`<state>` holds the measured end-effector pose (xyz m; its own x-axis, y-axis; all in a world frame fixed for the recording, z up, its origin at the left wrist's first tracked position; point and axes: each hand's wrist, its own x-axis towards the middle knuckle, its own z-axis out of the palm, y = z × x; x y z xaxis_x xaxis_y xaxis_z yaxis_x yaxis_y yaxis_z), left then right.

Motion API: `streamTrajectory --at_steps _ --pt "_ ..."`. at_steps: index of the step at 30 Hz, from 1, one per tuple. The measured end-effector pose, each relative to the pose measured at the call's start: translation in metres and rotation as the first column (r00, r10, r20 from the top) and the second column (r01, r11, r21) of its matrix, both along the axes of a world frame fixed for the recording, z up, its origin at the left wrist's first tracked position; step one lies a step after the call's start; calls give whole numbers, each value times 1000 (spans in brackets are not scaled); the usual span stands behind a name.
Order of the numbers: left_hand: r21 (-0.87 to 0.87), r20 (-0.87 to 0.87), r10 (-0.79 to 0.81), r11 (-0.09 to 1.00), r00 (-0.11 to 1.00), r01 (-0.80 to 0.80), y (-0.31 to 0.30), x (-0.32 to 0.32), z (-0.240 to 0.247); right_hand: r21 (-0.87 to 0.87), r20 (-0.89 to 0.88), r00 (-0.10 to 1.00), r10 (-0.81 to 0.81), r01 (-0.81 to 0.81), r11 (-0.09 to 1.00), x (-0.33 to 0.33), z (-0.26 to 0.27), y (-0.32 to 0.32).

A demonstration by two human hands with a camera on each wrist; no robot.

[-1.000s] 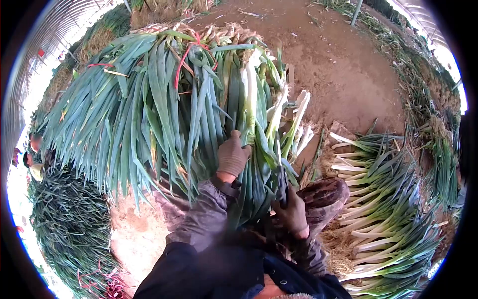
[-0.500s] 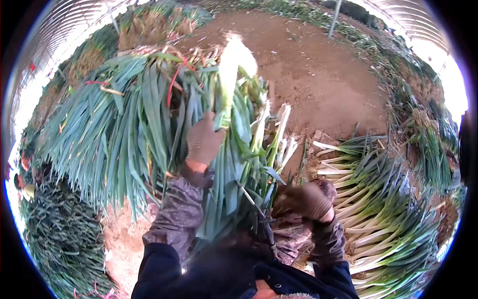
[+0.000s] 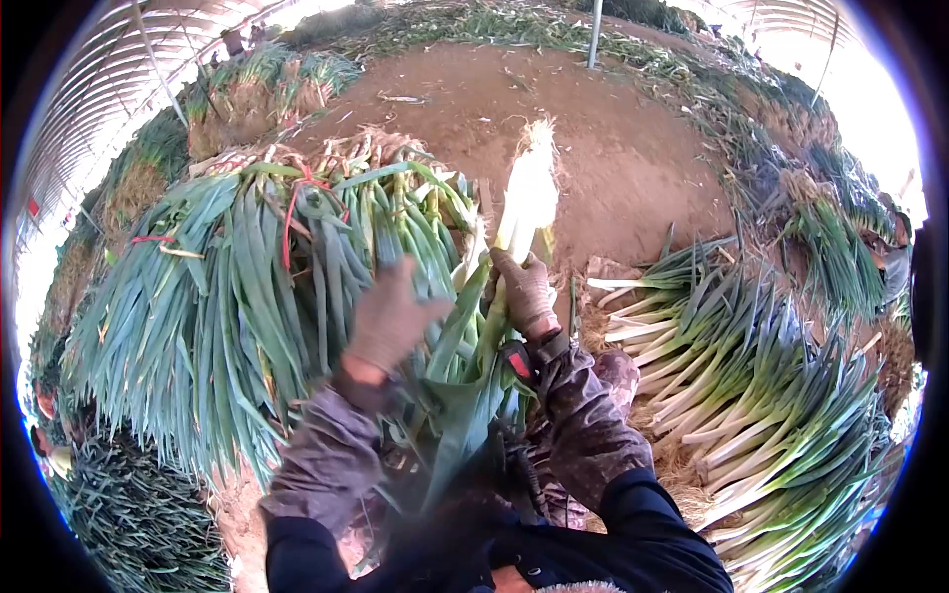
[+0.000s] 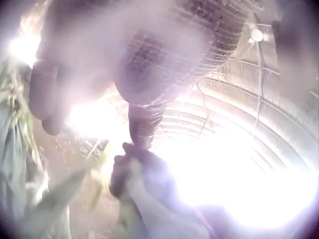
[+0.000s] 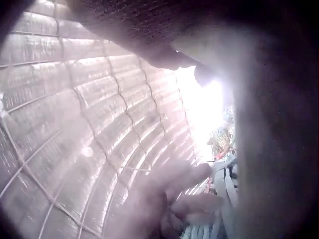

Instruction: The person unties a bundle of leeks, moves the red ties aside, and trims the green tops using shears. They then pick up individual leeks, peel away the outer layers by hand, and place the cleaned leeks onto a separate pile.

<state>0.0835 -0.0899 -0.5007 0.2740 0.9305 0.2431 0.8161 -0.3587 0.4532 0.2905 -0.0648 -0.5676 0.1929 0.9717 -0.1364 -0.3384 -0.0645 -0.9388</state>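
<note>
The gloved right hand (image 3: pixel 526 292) grips a bundle of thick leeks (image 3: pixel 514 222) just below the bright white stalks, roots upward, green leaves trailing down toward the lap. To its left the gloved left hand (image 3: pixel 395 316) is blurred, fingers apart and holding nothing, in front of the leaf pile (image 3: pixel 227 306). In the left wrist view the left hand (image 4: pixel 149 50) looms large across the top, with the right hand (image 4: pixel 142 172) closed round the leek below it. In the right wrist view, the left hand (image 5: pixel 169 199) appears low, under the dark glove of the right hand (image 5: pixel 144 35).
Trimmed leeks (image 3: pixel 732 415) lie in a row at the right, white ends toward the person. Dark green leeks (image 3: pixel 138 514) cover the lower left. Beyond is bare soil (image 3: pixel 613 168), with more bundles (image 3: pixel 262 94) at the back left and a metal post (image 3: pixel 594 35).
The leeks have moved right, from the left hand's grip to the right hand's. The left hand has let go. The tool earlier near the right hand no longer shows clearly. The head view has shifted.
</note>
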Motion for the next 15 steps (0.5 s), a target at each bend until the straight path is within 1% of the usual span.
streamTrajectory --at_steps 1,2,3,4,5,6,7,8,10,11,12,13,14,15 --pt "-194 31 39 980 999 -33 12 -5 35 27 -7 1000 20 -19 999 6 -2 -3" --pt "-120 81 -3 993 997 13 22 -11 60 49 -13 999 42 -41 998 11 -4 -7" --pt "-143 -37 -58 988 998 53 33 -22 92 107 -39 998 53 -49 993 17 -2 -9" --pt "-83 -119 -110 991 987 101 49 -37 116 147 -90 996 -4 17 989 23 -13 -6" --pt "-6 -219 -59 998 974 59 62 -48 147 107 -146 989 -7 23 994 30 -4 -11" --pt "43 -330 -57 996 942 76 83 -65 183 61 -202 979 -13 25 998 37 7 -19" --pt "4 -458 30 1000 889 -31 96 -66 231 63 -205 979 7 6 998 42 7 -21" --pt "61 -504 149 989 851 -137 128 -80 266 76 -185 983 8 6 997 45 2 -20" --pt "167 -575 371 926 729 -340 191 -109 336 103 -149 988 25 -10 995 48 -8 -16" --pt "220 -600 485 864 636 -452 215 -121 355 34 -189 982 -1 7 999 42 -2 -16" --pt "247 -591 516 848 621 -469 222 -114 343 49 -218 975 40 -30 998 37 -4 -13" --pt "285 -564 517 854 643 -436 232 -101 324 68 -249 966 72 -56 996 34 -8 -10" --pt "285 -515 431 901 741 -327 236 -80 295 90 -276 957 91 -69 994 34 -9 -7" --pt "251 -455 278 952 846 -178 233 -50 258 84 -247 965 89 -70 994 31 -2 -9"
